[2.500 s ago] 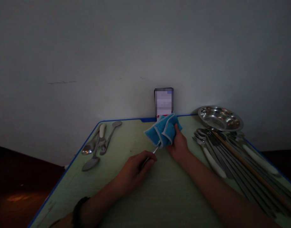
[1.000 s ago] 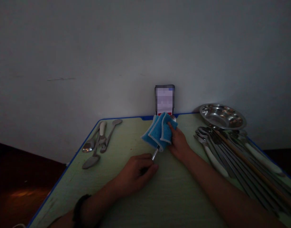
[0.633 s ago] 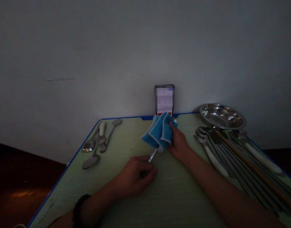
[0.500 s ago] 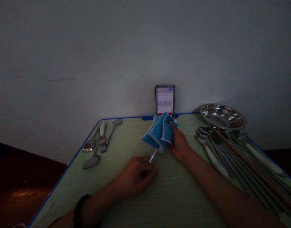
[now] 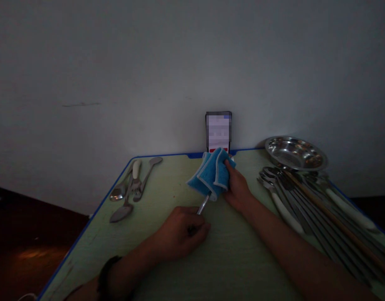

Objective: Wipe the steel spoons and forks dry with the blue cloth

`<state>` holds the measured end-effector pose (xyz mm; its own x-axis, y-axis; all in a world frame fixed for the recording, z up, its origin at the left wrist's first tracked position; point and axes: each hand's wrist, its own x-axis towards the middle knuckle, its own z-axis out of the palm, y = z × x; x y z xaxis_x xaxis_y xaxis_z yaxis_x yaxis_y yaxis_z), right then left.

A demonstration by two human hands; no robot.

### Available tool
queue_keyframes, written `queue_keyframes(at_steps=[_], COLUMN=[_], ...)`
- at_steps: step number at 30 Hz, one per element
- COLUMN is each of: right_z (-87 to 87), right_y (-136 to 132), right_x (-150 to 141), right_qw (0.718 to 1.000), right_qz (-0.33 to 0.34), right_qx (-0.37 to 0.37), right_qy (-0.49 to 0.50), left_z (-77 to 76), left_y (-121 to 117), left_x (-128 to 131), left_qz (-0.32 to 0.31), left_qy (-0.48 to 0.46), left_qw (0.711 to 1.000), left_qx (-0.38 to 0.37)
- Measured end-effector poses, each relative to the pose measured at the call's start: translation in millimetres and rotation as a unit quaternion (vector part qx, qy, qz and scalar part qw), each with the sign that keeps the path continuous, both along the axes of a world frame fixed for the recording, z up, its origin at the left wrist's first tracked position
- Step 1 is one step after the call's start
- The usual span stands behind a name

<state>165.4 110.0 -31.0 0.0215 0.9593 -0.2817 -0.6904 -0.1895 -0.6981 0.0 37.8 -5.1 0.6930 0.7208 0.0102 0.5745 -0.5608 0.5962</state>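
My left hand (image 5: 183, 232) is closed around the lower end of a shiny metal utensil handle (image 5: 204, 204), low over the middle of the table. The utensil's far end is hidden inside a folded blue cloth (image 5: 213, 172) with pale edging, so its kind does not show. My right hand (image 5: 238, 186) grips the cloth from its right side, wrapped around the covered end. To the left lie several utensils, among them a spoon (image 5: 117, 193) and a fork with a white handle (image 5: 136, 175).
A phone (image 5: 219, 131) leans upright against the wall behind the cloth. At the right, several chopsticks (image 5: 314, 225), spoons and a white-handled fork (image 5: 282, 205) lie in a pile by a shallow metal bowl (image 5: 294, 154). The green table (image 5: 167, 184) has a blue edge.
Almost nothing differs. Both hands, the cloth and the utensil handle keep nearly the same place, with only a very slight shift in the view.
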Motion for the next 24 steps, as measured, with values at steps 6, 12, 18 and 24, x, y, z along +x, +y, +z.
queue_keyframes(at_steps=[6, 12, 18, 24], right_z=[0.4, 3.2, 3.6, -1.6], right_y=[-0.2, -0.8, -1.8, 0.1], right_x=[0.4, -0.3, -0.3, 0.0], right_qw=[1.000, 1.000, 1.000, 1.000], right_qz=[0.002, -0.001, 0.003, 0.004], right_qx=[0.004, -0.002, 0.004, 0.002], right_qy=[-0.004, -0.003, -0.004, -0.006], left_z=[0.5, -0.2, -0.3, 0.9], left_y=[-0.8, -0.3, -0.6, -0.6], left_x=[0.7, 0.1, -0.3, 0.3], left_qz=[0.000, -0.001, -0.006, -0.001], left_qy=[0.002, 0.007, 0.004, 0.011], left_qw=[1.000, 1.000, 1.000, 1.000], left_qx=[0.001, 0.004, 0.005, 0.005])
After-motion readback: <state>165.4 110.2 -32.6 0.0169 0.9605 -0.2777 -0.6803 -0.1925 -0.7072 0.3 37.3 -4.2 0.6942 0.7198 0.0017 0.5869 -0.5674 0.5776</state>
